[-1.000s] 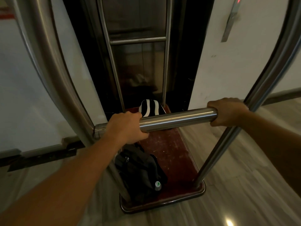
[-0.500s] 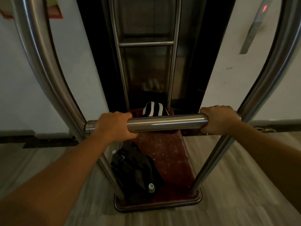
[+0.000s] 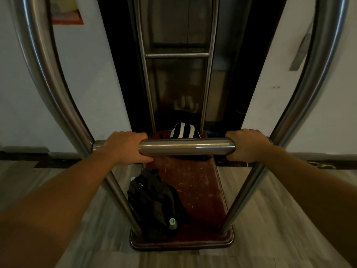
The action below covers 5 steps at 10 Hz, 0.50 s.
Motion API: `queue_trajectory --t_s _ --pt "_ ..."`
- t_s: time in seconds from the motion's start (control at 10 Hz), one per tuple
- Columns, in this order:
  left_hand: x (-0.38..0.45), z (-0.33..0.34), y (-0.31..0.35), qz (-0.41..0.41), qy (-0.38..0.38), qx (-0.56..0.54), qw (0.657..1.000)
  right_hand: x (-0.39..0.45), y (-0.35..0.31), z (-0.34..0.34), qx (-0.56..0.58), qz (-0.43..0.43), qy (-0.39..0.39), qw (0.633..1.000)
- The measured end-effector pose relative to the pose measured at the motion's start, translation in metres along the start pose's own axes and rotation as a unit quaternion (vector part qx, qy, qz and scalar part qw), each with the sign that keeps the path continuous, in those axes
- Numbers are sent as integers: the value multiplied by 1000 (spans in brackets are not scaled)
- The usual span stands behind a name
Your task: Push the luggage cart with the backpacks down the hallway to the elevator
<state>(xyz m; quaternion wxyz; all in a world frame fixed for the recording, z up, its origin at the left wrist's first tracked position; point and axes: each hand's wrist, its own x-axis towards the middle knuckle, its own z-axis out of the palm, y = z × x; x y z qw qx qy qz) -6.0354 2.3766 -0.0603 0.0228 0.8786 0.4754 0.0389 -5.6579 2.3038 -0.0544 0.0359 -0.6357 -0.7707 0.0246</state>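
The luggage cart's steel handle bar [image 3: 186,146] runs across the middle of the view. My left hand [image 3: 126,146] grips its left end and my right hand [image 3: 248,145] grips its right end. Below lies the cart's dark red deck [image 3: 199,188]. A black backpack [image 3: 154,204] rests on the deck's near left side. A black-and-white striped bag [image 3: 184,130] sits at the far end, partly hidden by the bar. The cart's front faces the dark elevator door [image 3: 179,64].
Curved steel cart posts [image 3: 48,78] rise on both sides and frame the view. White walls [image 3: 270,103] flank the elevator, with a poster [image 3: 65,10] at upper left and a call panel [image 3: 301,53] at upper right. Pale striped floor [image 3: 270,219] spreads around the cart.
The cart has swung to face the elevator door squarely, and the door now sits centred ahead. Both hands have kept their grip on the bar.
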Motion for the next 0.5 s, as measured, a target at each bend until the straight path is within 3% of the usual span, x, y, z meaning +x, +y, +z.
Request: queue_trajectory --t_s 0.3,0.5 --pt "5 -20 -4 12 -126 -37 991 8 -5 -26 -8 -6 -153 988" --pt "15 -65 -4 29 -130 -33 991 19 -13 -73 -104 -23 -162 981"
